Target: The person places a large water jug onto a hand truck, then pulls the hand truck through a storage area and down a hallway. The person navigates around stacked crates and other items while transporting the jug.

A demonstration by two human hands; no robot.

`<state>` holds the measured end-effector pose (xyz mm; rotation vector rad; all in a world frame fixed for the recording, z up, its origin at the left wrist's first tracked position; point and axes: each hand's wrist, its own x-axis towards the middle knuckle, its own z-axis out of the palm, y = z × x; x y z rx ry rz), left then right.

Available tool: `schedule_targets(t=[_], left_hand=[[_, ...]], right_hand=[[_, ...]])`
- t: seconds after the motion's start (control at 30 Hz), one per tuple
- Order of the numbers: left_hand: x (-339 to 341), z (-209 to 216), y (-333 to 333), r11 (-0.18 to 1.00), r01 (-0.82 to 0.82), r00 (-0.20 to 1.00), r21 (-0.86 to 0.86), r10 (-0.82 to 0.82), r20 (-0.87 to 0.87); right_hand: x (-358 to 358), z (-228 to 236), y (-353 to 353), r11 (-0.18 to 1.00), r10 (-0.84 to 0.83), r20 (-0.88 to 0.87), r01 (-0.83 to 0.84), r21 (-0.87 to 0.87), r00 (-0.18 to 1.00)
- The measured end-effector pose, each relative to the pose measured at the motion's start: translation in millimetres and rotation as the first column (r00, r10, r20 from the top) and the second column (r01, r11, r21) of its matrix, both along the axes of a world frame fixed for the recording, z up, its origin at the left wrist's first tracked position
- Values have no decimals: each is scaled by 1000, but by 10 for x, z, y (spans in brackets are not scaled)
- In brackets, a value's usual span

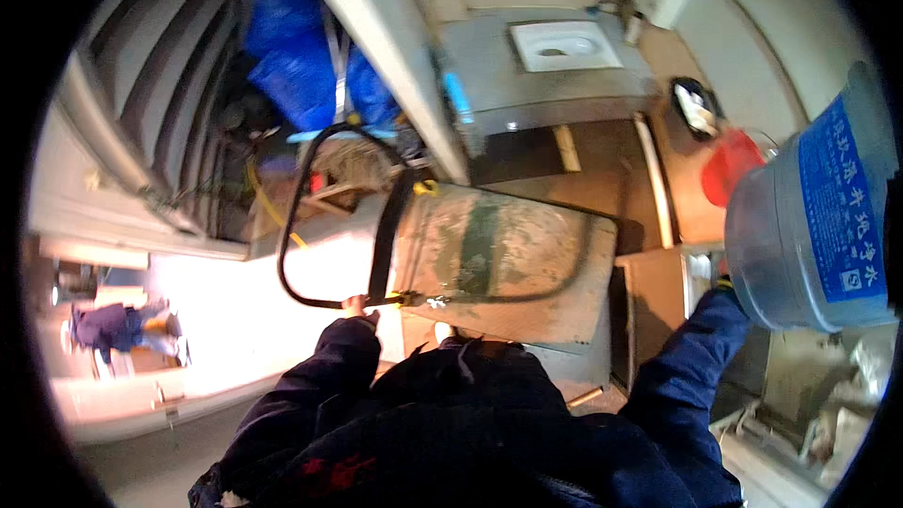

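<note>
My left hand (356,306) is closed around the lower bar of a black tubular handle (284,259), a rounded loop crossed by a wide dark band. The loop joins a worn, scuffed board (536,259) that looks like the deck of a platform cart, in front of my body. To the right, my right arm reaches out to a large clear plastic water jug (776,259) with a blue label. Only a sliver of my right hand (722,279) shows by the jug's near edge. Its fingers are hidden, so I cannot tell whether it grips the jug.
A white squat toilet (574,49) lies beyond the board. A red plastic vessel (732,167) and a black tray (685,99) stand at right. A pale post (376,38) separates them from a blue tarp (292,56). Far left is another person (132,329).
</note>
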<state>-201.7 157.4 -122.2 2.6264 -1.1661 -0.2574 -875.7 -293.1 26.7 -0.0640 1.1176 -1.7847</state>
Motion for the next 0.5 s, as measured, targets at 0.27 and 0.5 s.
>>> schedule_targets(t=[0.27,0.5], left_hand=[[-109,256,473,947,-283,938,-154,240,-250],[279,232,1410,849,-522,800,-84,454,-392]], right_hand=[[1188,337,187,972,231,-110,-226,62,967],[3426,562,294,981,90,-882,-192,0,463]])
